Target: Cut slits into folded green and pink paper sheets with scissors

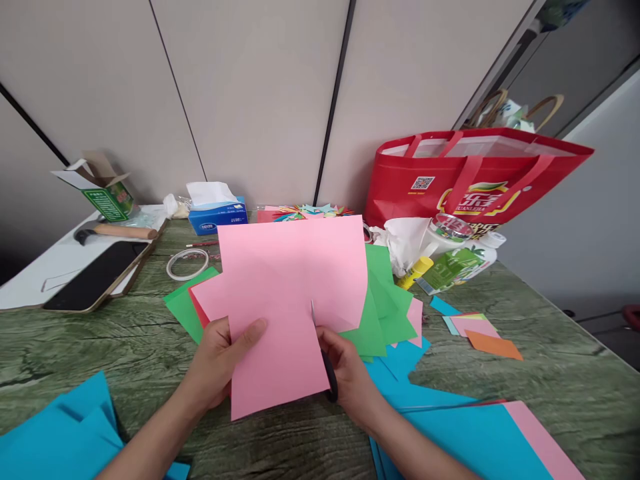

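Observation:
A large sheet of pink paper [290, 267] is held up over the table, partly cut from its near edge. My left hand [225, 357] grips its left side, thumb on top. Wrapped round the black handle of a pair of scissors [329, 377] is my right hand [345, 370], at the right of the cut. One scissor blade shows above the pink paper at the cut's end; the rest lies behind it. Green paper pieces [383, 307] lie beneath and to the right of the sheet.
Blue sheets [65, 433] lie at the near left, and more blue paper [460, 433] at the near right. Small coloured scraps [480, 330], a glue stick [416, 272] and a red bag [400, 180] are at right. A tape roll [187, 264], tissue box [219, 217], phone [100, 277] and hammer [125, 231] are at left.

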The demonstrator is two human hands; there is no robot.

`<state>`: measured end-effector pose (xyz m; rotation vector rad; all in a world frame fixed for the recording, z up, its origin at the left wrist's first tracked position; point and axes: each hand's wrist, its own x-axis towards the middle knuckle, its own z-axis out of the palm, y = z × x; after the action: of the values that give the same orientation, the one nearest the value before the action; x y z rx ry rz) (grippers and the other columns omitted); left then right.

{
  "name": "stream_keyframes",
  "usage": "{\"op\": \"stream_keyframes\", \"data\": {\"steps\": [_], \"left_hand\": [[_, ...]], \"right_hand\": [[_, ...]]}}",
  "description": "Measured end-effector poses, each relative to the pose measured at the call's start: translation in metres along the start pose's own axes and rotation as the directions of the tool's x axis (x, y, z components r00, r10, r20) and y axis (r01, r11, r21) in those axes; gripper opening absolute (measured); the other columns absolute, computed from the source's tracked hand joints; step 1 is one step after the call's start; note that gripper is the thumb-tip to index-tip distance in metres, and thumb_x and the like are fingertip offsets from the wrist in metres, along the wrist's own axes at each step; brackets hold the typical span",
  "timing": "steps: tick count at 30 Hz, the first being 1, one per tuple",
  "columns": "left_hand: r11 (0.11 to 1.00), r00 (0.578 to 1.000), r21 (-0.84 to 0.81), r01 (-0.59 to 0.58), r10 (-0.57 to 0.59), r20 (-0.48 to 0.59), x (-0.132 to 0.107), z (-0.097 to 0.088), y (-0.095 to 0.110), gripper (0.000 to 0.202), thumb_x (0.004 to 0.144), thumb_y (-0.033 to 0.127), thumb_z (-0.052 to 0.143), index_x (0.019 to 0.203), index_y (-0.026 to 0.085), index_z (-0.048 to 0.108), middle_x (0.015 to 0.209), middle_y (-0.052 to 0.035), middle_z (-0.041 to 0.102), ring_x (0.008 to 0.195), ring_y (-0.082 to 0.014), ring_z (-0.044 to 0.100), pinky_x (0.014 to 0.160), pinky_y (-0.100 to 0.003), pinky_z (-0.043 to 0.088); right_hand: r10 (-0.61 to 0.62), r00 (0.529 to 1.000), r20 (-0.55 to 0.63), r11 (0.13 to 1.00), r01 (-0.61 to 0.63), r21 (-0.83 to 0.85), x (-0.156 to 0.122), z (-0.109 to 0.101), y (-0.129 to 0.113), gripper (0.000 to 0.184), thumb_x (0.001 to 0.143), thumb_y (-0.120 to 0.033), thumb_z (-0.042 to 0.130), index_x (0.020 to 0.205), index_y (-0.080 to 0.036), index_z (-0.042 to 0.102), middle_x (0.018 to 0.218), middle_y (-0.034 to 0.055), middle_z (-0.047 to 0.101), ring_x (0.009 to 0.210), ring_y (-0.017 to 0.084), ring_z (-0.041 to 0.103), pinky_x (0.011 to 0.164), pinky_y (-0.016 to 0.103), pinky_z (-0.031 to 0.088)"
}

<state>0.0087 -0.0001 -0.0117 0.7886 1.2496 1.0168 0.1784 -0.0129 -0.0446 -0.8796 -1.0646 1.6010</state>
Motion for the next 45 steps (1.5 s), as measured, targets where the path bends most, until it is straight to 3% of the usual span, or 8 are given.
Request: {"op": "stream_keyframes", "data": {"steps": [22, 35, 45], "left_hand": [[1.0, 1.0, -0.008, 0.003, -0.003, -0.002, -0.0009, 0.0009, 0.0001, 0.024, 0.058, 0.035, 0.072, 0.064, 0.014, 0.064, 0.056, -0.0014, 0.064, 0.046, -0.0133, 0.055, 0.041, -0.023, 0.044], [0.997, 0.999, -0.056, 0.045, -0.044, 0.004, -0.0004, 0.0011, 0.0012, 0.023, 0.057, 0.034, 0.073, 0.061, 0.013, 0.064, 0.057, -0.0032, 0.066, 0.046, -0.0137, 0.057, 0.042, -0.023, 0.045], [0.993, 0.993, -0.063, 0.099, -0.094, 0.068, -0.0012, 0.0013, 0.0032, 0.022, 0.06, 0.033, 0.072, 0.066, 0.014, 0.063, 0.058, -0.0033, 0.066, 0.046, -0.0126, 0.056, 0.042, -0.022, 0.044]], "right_hand": [[-0.042, 0.996, -0.081, 0.999, 0.04, -0.026, 0.0003, 0.0008, 0.0057, 0.024, 0.051, -0.026, 0.077, 0.07, -0.018, 0.064, 0.063, -0.0008, 0.066, 0.056, 0.013, 0.055, 0.054, 0.023, 0.044], [-0.059, 0.994, -0.088, 0.998, 0.056, -0.036, 0.0005, 0.0016, 0.0071, 0.025, 0.05, -0.029, 0.078, 0.068, -0.018, 0.063, 0.063, -0.0005, 0.066, 0.058, 0.015, 0.056, 0.056, 0.024, 0.044], [-0.051, 0.998, -0.037, 0.998, 0.05, -0.025, 0.0, 0.0, 0.002, 0.027, 0.054, -0.025, 0.076, 0.076, -0.019, 0.061, 0.073, 0.0013, 0.066, 0.073, 0.018, 0.059, 0.062, 0.026, 0.045]]}}
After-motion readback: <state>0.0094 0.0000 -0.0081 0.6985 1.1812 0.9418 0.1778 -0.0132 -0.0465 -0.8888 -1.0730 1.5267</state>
